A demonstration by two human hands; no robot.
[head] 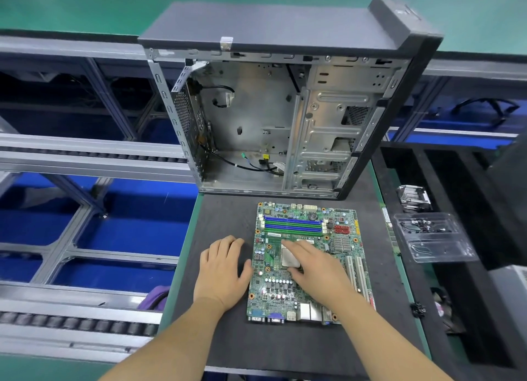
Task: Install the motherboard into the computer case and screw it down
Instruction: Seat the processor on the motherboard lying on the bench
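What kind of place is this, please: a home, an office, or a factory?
Most likely a factory assembly line for computers. A roller conveyor runs beside the dark work mat, an open computer case stands on it, and a clear tray of screws lies to the right.

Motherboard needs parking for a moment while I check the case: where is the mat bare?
The dark mat is bare between the motherboard and its left edge beyond the left hand, and below the board near the forearms. Right of it, the screw tray crowds.
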